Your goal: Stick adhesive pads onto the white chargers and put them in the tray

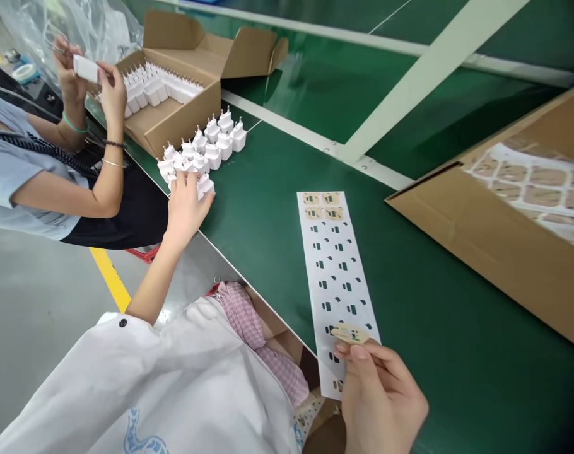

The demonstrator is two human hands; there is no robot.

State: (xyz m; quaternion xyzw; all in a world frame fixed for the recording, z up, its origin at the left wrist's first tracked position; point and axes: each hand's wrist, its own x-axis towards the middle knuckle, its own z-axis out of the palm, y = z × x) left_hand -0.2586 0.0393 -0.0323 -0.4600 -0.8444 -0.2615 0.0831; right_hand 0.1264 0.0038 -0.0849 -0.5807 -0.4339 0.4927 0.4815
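Observation:
In the head view my left hand (187, 211) is at the near end of a group of white plug chargers (212, 156) standing prongs up on the green table. Its fingers and thumb close around one white charger (205, 186), which they partly cover. My right hand (384, 397) pinches a beige sticker (352, 333) between thumb and fingertips, above the lower part of a white sticker sheet (337, 271). Several beige stickers remain on the sheet's far end; dark cutouts run in two columns below them.
A co-worker at the left holds a white charger (85, 68) beside an open cardboard box (183, 120) containing several chargers. Another cardboard box (495, 252) with sticker sheets (542, 180) stands at right. A pale post (424, 82) rises from the table's (263, 233) metal strip.

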